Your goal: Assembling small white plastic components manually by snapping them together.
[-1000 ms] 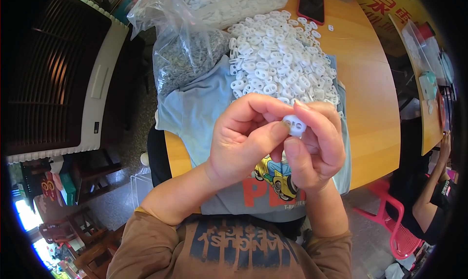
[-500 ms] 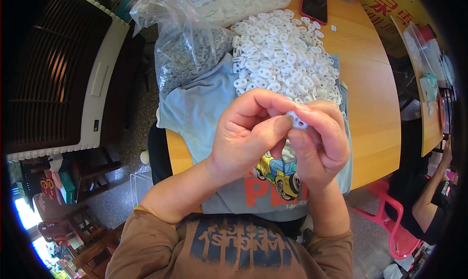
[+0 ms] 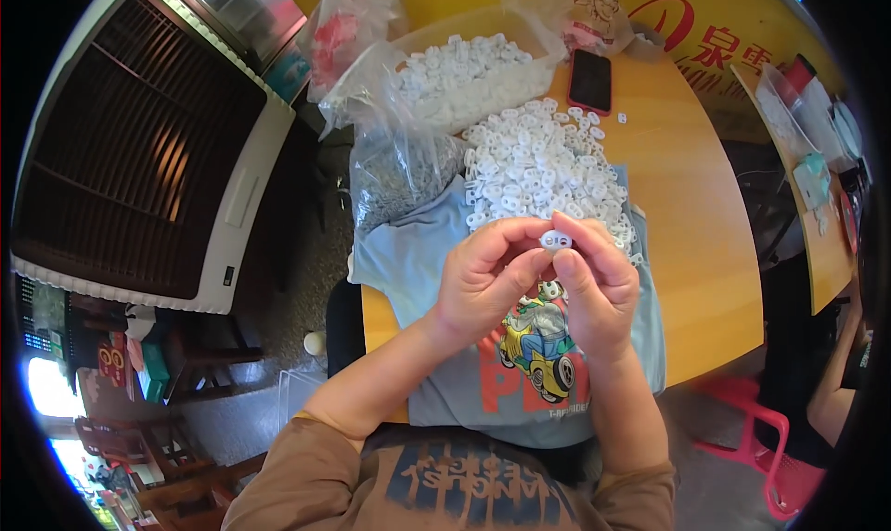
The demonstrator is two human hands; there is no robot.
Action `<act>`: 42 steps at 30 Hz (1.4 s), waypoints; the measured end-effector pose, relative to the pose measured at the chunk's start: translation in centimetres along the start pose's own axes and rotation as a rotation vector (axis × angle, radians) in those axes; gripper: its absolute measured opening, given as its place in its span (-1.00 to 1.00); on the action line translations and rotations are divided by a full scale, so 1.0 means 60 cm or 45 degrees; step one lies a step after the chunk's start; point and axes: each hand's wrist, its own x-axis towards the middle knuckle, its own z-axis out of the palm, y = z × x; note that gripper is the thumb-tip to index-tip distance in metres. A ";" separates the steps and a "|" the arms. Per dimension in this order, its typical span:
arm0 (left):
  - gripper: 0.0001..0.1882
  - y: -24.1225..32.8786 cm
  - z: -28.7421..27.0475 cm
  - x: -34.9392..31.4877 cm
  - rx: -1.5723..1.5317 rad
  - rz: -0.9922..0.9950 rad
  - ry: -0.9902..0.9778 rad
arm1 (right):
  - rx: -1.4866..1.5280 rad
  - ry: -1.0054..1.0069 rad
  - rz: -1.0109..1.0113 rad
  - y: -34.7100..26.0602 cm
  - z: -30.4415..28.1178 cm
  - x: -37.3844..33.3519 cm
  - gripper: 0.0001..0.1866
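Between the fingertips of both hands is a small white oval plastic piece [image 3: 556, 240] with two holes. My left hand [image 3: 495, 276] pinches its left end between thumb and forefinger. The thumb and forefinger of my right hand [image 3: 599, 294] close on its right side. Just beyond my hands spreads a pile of similar white pieces [image 3: 548, 164], lying on a grey-blue T-shirt [image 3: 418, 294] with a cartoon print. Left of the pile stands a clear plastic bag [image 3: 399, 178] full of small grey metallic bits, too small to name.
A translucent tub [image 3: 501, 95] of more white pieces stands behind the pile. A dark phone with a red edge [image 3: 590, 83] lies on the wooden table [image 3: 696, 252]. Farther right are a pink chair [image 3: 770, 447] and another person's arm [image 3: 835, 392]. A large slatted appliance [image 3: 139, 141] stands left.
The view has tilted up, so more of the tub and back wall shows. My fingers have shifted, and the white piece now faces up with more of it exposed.
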 end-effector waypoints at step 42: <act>-0.87 0.053 -0.050 0.041 1.365 0.128 -0.373 | 0.491 0.565 0.046 -0.013 -0.086 0.027 -0.68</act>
